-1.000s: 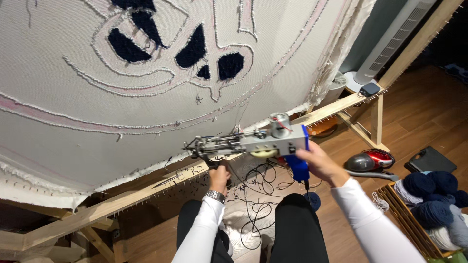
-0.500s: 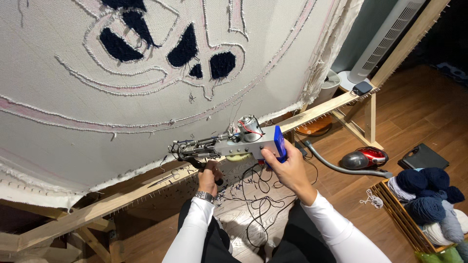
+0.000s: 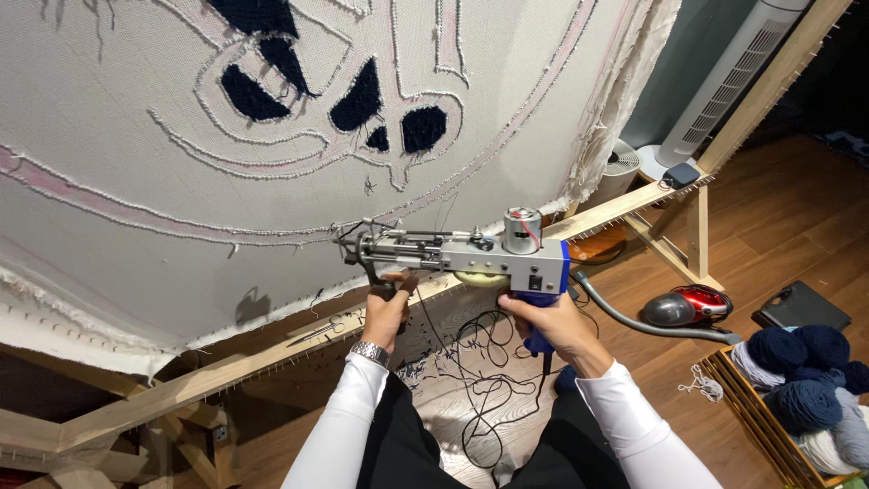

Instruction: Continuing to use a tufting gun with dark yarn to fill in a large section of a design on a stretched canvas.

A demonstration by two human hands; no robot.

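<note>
A: Setting?
B: Wooden floor (image 3: 797, 226); pale cloth (image 3: 136, 136) stretched on a slanted wooden frame (image 3: 272, 349), dark blue tufted patches within white outlines. Tower fan (image 3: 724, 86) at upper right.

A: Hands?
B: Both arms raised, white sleeves. Left hand (image 3: 387, 312), watch at the wrist, clenched round the front handle of the tufting gun (image 3: 462, 256). Right hand (image 3: 554, 321) closed on its blue rear grip.

A: Gun position?
B: Held level, just in front of the cloth's lower edge, tip pointing left. Whether the needle touches the cloth, cannot tell.

A: Containers?
B: One wooden crate (image 3: 756, 412), lower right, holding dark blue, grey-blue and white yarn balls (image 3: 797, 371).

A: Other items?
B: Red vacuum cleaner (image 3: 683, 306) on the floor; black cable (image 3: 480, 362) looped between the knees.
</note>
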